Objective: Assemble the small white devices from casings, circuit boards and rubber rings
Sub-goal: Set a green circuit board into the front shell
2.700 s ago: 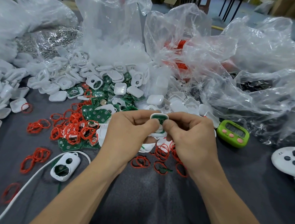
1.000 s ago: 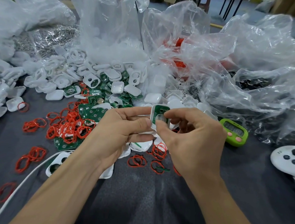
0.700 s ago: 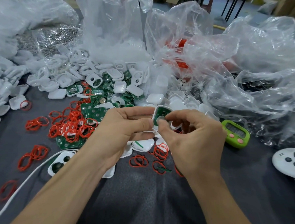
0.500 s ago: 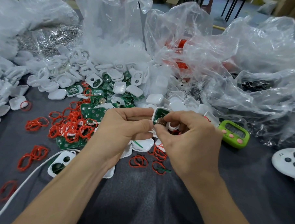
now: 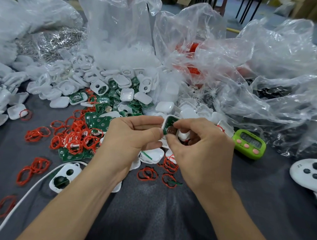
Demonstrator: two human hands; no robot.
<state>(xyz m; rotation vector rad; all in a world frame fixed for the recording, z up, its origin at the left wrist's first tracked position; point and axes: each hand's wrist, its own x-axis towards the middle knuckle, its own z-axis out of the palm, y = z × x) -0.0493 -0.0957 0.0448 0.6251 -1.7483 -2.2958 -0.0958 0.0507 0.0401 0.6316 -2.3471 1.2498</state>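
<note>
My left hand (image 5: 133, 135) pinches a white casing half with a green circuit board (image 5: 169, 126) seated in it, held above the table's middle. My right hand (image 5: 198, 148) touches the board with thumb and forefinger, where a round brownish disc lies. A second white piece (image 5: 183, 135) sits tucked under the right hand's curled fingers. Loose white casings (image 5: 101, 88), green boards (image 5: 97, 119) and red rubber rings (image 5: 71, 136) lie heaped on the grey cloth to the left and behind.
Crumpled clear plastic bags (image 5: 247, 69) fill the back and right. A green timer (image 5: 249, 143) lies right of my hands, a white controller (image 5: 308, 173) at the right edge. A casing with two holes (image 5: 64, 175) and a white cable (image 5: 23, 199) lie lower left.
Both hands lifted the casing with its board slightly and tilted it. The right thumb and forefinger moved onto the board, and a brownish disc now shows where a silvery spot was.
</note>
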